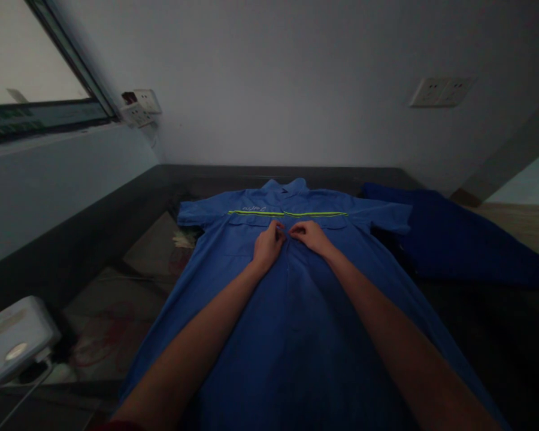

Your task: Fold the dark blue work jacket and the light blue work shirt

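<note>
A blue short-sleeved shirt [260,305] lies spread face up, its collar at the far end and a yellow-green stripe across the chest. Two flapped chest pockets show just below the stripe. My left hand [269,242] pinches the front placket from the left, fingers curled together at chest height. From the right, my right hand [311,235] closes its fingertips on the placket's other edge, a small gap from the left. Any button between the fingers is too small to make out.
Darker blue folded cloth [453,239] lies at the right. A white box-like device [15,341] with a cable sits at the lower left. Wall sockets [442,91] are on the back wall, and others [141,108] near the window corner. The dark table [130,269] meets the wall behind.
</note>
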Available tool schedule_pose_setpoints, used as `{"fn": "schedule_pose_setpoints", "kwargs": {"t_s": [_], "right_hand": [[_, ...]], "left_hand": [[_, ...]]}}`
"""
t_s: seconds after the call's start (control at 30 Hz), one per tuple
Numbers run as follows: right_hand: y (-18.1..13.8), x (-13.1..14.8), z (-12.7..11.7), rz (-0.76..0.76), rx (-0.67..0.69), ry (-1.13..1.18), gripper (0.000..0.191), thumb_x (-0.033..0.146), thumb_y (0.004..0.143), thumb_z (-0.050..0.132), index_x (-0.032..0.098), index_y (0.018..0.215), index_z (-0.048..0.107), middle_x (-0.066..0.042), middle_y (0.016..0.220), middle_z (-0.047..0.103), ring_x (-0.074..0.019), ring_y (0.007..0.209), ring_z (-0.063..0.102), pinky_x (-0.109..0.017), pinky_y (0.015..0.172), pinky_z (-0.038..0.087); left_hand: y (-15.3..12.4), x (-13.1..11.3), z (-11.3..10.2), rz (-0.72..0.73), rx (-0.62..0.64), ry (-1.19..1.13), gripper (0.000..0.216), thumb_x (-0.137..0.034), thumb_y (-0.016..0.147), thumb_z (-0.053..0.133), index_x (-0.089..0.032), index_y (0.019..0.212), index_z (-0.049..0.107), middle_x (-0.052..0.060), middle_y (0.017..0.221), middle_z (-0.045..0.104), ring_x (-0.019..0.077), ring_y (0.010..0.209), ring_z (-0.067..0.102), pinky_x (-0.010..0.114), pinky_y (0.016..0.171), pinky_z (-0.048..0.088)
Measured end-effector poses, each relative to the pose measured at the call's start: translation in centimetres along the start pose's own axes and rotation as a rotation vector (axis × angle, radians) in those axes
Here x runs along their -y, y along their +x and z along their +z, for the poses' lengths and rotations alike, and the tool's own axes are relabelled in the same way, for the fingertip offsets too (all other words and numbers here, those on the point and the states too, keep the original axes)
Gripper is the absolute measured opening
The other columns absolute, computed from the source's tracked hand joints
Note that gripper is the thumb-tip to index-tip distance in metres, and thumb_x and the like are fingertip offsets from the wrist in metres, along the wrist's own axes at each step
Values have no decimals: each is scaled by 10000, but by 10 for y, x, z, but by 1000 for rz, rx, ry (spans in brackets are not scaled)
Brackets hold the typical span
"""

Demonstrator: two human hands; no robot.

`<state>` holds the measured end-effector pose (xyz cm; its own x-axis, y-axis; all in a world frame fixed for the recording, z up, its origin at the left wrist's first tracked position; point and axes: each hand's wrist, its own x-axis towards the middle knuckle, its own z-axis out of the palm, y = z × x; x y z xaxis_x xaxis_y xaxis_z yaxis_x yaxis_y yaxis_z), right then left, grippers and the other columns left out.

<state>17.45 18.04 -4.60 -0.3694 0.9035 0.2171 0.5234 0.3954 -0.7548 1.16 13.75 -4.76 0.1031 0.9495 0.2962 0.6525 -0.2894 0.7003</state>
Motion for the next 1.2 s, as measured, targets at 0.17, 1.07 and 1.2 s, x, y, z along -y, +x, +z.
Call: {"fn": "schedule_pose_setpoints", "kwargs": {"t_s": [0.17,1.07,1.2], "right_hand": [[0,1,1,-36,-17,-45,71,122,691,654,146,740,699,-14,674,669,-130,618,566,-230,601,398],[-2,15,8,-61,5,-305,56,100,784,617,154,780,630,-32,748,643,-154,704,572,-242,641,385],[-4,26,9,-108,36,-503,98,103,829,568,158,842,647,-85,842,659,-194,783,592,-269,684,388]], "left_hand": [[1,0,0,21,1,47,321,-88,779,538,-217,1072,519,-11,811,680,156,759,641,228,682,435],[4,5,3,31,-16,195,184,-136,800,573,-196,974,591,32,944,653,195,905,573,306,798,419],[3,2,2,-10,5,209,225,-123,791,560,-204,999,581,24,921,655,196,901,577,300,782,420]]}}
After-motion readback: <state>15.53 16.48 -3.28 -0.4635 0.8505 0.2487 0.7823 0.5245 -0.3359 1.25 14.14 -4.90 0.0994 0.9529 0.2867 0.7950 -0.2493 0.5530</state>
